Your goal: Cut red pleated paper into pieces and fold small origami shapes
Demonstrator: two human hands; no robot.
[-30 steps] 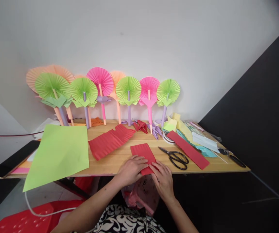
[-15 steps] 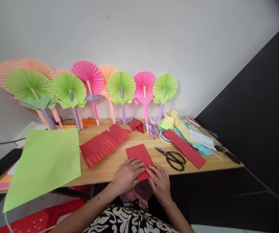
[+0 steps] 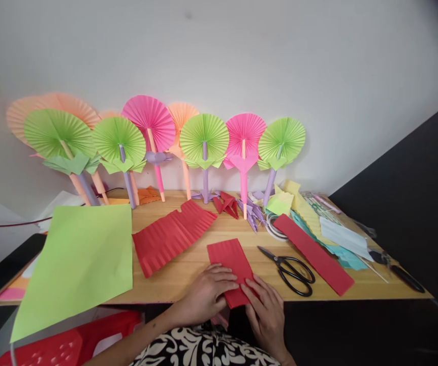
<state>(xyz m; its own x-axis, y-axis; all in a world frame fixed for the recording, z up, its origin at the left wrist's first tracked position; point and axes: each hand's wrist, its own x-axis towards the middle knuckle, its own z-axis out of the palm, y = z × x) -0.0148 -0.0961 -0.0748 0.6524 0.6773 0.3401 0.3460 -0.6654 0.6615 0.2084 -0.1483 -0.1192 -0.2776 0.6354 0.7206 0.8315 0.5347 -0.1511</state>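
Observation:
A folded piece of red paper [image 3: 231, 254] lies at the near edge of the table, its faint pleat lines showing at the far end. My left hand [image 3: 207, 292] rests on its left side, fingers stretched flat across the paper. On the right side, my right hand [image 3: 267, 310] presses down with its fingertips, its fingers extended and slightly bent. Both thumbs are near the paper's lower edge. Black-handled scissors [image 3: 293, 269] lie to the right of my right hand. A larger pleated red sheet [image 3: 173, 234] is beyond my left hand, and a red strip [image 3: 314, 254] lies past the scissors.
Several paper fans [image 3: 204, 134] lean against the wall at the back. Green paper [image 3: 77, 259] overhangs the left table edge beside a black phone [image 3: 11, 267]. A tape roll [image 3: 276, 227], yellow paper scraps [image 3: 306, 216] and keys [image 3: 381, 257] sit on the right.
The view has shifted, so the table's things appear lower and mostly further right. Both hands stay on the folded red paper, fingers in much the same place.

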